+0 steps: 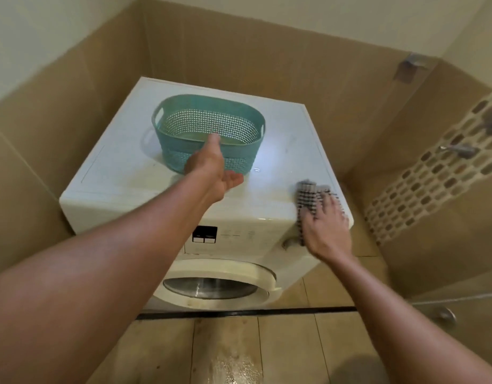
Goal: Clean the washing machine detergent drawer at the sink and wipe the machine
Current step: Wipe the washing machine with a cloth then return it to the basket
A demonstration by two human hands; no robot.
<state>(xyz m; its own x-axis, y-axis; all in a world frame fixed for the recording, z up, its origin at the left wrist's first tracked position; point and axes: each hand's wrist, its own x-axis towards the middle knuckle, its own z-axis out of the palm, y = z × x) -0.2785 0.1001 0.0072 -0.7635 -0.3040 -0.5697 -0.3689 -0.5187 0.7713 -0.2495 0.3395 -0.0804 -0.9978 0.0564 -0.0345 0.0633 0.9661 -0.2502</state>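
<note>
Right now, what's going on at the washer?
A person stands over a white front-loading washing machine and is wiping it. The right hand presses a checked cloth onto the top's front right corner, with the cloth draping over the edge toward the control panel. The left hand grips the near rim of a teal perforated basket standing on top of the machine; whether it is lifting or steadying the basket cannot be told. The floor in front looks wet.
</note>
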